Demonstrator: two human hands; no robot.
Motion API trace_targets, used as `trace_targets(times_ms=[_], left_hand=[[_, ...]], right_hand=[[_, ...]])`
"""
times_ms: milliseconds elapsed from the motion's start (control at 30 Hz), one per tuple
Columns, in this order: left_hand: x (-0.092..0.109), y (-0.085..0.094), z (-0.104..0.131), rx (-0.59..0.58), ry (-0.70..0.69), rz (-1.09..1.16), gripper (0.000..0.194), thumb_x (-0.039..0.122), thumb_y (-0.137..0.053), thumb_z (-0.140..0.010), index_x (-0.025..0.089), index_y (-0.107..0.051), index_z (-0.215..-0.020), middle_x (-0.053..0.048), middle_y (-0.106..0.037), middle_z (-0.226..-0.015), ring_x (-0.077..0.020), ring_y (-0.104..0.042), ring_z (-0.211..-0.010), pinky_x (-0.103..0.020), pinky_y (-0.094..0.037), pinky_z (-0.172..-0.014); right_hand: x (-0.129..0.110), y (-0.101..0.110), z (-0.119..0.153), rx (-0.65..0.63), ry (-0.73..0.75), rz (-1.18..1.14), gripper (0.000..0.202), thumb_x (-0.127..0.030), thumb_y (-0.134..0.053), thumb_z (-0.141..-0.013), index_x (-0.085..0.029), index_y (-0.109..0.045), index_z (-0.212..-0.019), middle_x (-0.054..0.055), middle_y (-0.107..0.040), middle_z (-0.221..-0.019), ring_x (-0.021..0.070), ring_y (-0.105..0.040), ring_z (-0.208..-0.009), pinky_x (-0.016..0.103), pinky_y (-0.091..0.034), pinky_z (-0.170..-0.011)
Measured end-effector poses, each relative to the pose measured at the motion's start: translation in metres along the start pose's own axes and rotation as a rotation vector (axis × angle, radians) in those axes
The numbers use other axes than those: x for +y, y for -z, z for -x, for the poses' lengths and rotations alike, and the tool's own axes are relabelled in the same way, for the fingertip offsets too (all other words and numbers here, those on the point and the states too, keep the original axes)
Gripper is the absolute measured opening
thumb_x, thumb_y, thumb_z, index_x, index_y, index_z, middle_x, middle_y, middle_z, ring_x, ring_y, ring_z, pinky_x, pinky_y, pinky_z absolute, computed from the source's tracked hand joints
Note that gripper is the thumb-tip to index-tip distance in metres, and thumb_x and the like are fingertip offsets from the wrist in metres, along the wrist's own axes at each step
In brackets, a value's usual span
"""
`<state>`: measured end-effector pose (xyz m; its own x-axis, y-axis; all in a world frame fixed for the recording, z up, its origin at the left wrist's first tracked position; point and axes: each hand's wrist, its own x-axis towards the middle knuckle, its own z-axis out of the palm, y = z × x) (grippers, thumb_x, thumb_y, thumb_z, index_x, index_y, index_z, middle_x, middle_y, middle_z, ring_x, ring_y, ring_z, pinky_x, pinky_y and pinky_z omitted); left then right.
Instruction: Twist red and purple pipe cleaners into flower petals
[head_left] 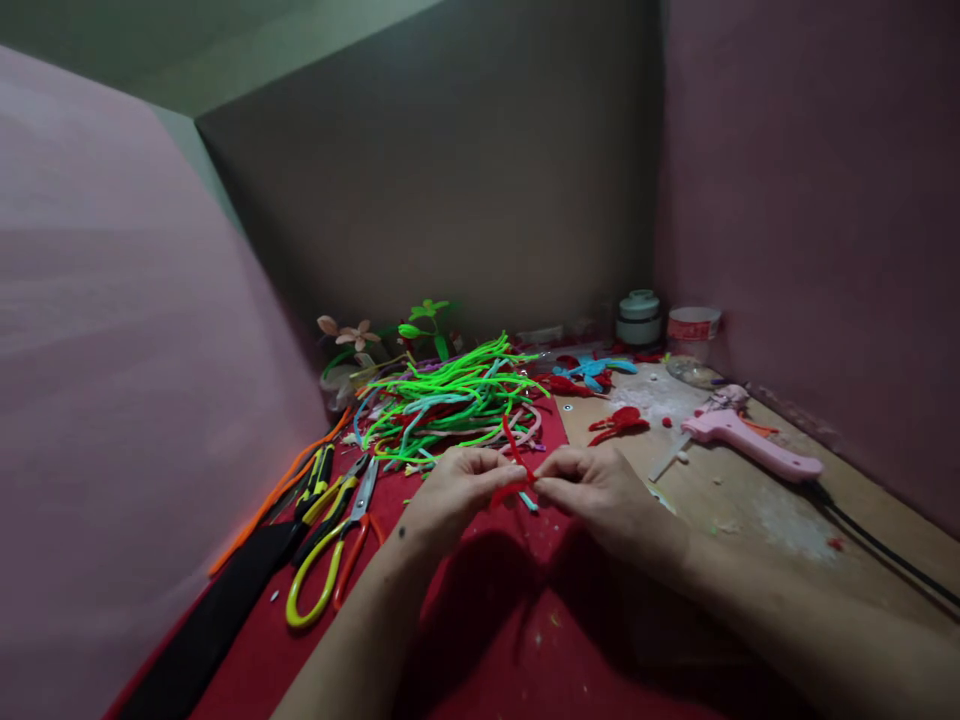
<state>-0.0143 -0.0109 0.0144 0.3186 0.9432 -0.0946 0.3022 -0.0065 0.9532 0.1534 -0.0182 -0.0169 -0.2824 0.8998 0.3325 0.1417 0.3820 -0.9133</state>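
Observation:
A red pipe cleaner (513, 437) is held between my two hands above the red cloth, one end sticking up and away. My left hand (469, 487) pinches it from the left, with part of the red strand hanging below the fingers. From the right, my right hand (589, 490) pinches it close by, the fingertips of both hands nearly touching. Just beyond the hands lies a heap of pipe cleaners (450, 400), mostly bright green with some red, pale blue and pink.
Scissors (315, 590) and pliers (330, 500) lie at the left. On the board at the right are a pink glue gun (757, 450), a red piece (619, 424) and a blue piece (592, 371). A jar (638, 320) and a cup (693, 328) stand behind.

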Motion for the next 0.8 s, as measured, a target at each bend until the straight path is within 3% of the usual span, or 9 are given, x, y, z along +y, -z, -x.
trace_targets(times_ms=[67, 133, 233, 333, 433, 500, 633, 700, 800], left_hand=[[0.005, 0.002, 0.004, 0.134, -0.174, -0.098, 0.017, 0.028, -0.064, -0.07, 0.013, -0.062, -0.066, 0.001, -0.054, -0.06, -0.0081, -0.044, -0.055, -0.022, -0.034, -0.055], [0.008, 0.002, 0.007, 0.186, -0.384, -0.189, 0.009, 0.024, -0.064, -0.072, 0.015, -0.065, -0.074, -0.002, -0.058, -0.073, -0.0116, -0.051, -0.069, -0.024, -0.039, -0.065], [0.009, 0.002, 0.01, 0.118, -0.598, -0.394, 0.008, 0.023, -0.061, -0.076, 0.018, -0.067, -0.077, -0.005, -0.058, -0.084, -0.0148, -0.053, -0.083, -0.026, -0.041, -0.073], [0.009, 0.002, 0.011, 0.078, -0.681, -0.557, 0.009, 0.022, -0.059, -0.077, 0.018, -0.066, -0.074, -0.004, -0.059, -0.082, -0.0145, -0.051, -0.083, -0.027, -0.04, -0.077], [0.012, 0.0, 0.012, 0.052, -0.666, -0.622, 0.009, 0.021, -0.058, -0.078, 0.017, -0.062, -0.07, -0.003, -0.06, -0.079, -0.0146, -0.048, -0.081, -0.028, -0.039, -0.077], [0.011, -0.003, 0.012, 0.054, -0.561, -0.618, 0.011, 0.022, -0.057, -0.078, 0.017, -0.06, -0.07, -0.002, -0.059, -0.075, -0.0141, -0.048, -0.077, -0.027, -0.039, -0.074], [0.005, -0.012, 0.007, 0.051, -0.321, -0.427, 0.011, 0.025, -0.054, -0.078, 0.016, -0.057, -0.073, 0.001, -0.056, -0.068, -0.0116, -0.05, -0.066, -0.023, -0.04, -0.064], [0.001, -0.016, 0.005, 0.068, -0.302, -0.409, 0.011, 0.025, -0.054, -0.078, 0.015, -0.056, -0.071, 0.001, -0.056, -0.066, -0.0115, -0.05, -0.064, -0.022, -0.039, -0.062], [-0.003, -0.019, 0.004, 0.204, -0.388, -0.612, 0.012, 0.023, -0.057, -0.077, 0.016, -0.057, -0.067, 0.001, -0.057, -0.064, -0.0127, -0.05, -0.067, -0.025, -0.037, -0.066]], right_hand=[[-0.001, 0.003, -0.004, -0.049, -0.189, -0.232, 0.013, -0.018, -0.055, -0.069, -0.013, -0.061, -0.059, 0.0, -0.055, -0.052, 0.0084, -0.042, -0.047, 0.023, -0.032, -0.049], [0.0, 0.005, -0.006, -0.073, -0.265, -0.376, 0.011, -0.018, -0.058, -0.065, -0.013, -0.061, -0.055, -0.001, -0.055, -0.049, 0.0074, -0.041, -0.045, 0.023, -0.032, -0.049], [0.002, 0.006, -0.005, -0.146, -0.28, -0.481, 0.008, -0.017, -0.06, -0.062, -0.013, -0.061, -0.055, 0.0, -0.057, -0.05, 0.0075, -0.042, -0.046, 0.023, -0.032, -0.05], [0.001, 0.006, -0.003, -0.209, -0.288, -0.472, 0.008, -0.016, -0.06, -0.062, -0.013, -0.061, -0.055, -0.001, -0.055, -0.05, 0.0073, -0.04, -0.046, 0.023, -0.031, -0.05], [-0.001, 0.005, -0.001, -0.23, -0.287, -0.37, 0.009, -0.016, -0.059, -0.064, -0.013, -0.06, -0.056, -0.002, -0.053, -0.05, 0.0073, -0.039, -0.047, 0.023, -0.03, -0.05], [-0.002, 0.004, 0.001, -0.212, -0.242, -0.247, 0.01, -0.017, -0.058, -0.066, -0.013, -0.06, -0.057, -0.002, -0.052, -0.051, 0.008, -0.04, -0.048, 0.023, -0.031, -0.05], [0.002, 0.0, 0.007, -0.045, 0.051, 0.199, 0.019, -0.018, -0.051, -0.076, -0.014, -0.059, -0.059, 0.001, -0.054, -0.056, 0.0109, -0.046, -0.056, 0.024, -0.034, -0.055], [0.005, -0.003, 0.009, 0.053, 0.224, 0.427, 0.02, -0.016, -0.048, -0.079, -0.014, -0.06, -0.063, 0.004, -0.057, -0.062, 0.0136, -0.049, -0.063, 0.026, -0.036, -0.061], [0.008, -0.005, 0.009, 0.063, 0.315, 0.545, 0.02, -0.014, -0.046, -0.081, -0.013, -0.062, -0.069, 0.006, -0.059, -0.065, 0.0157, -0.05, -0.067, 0.028, -0.036, -0.063]])
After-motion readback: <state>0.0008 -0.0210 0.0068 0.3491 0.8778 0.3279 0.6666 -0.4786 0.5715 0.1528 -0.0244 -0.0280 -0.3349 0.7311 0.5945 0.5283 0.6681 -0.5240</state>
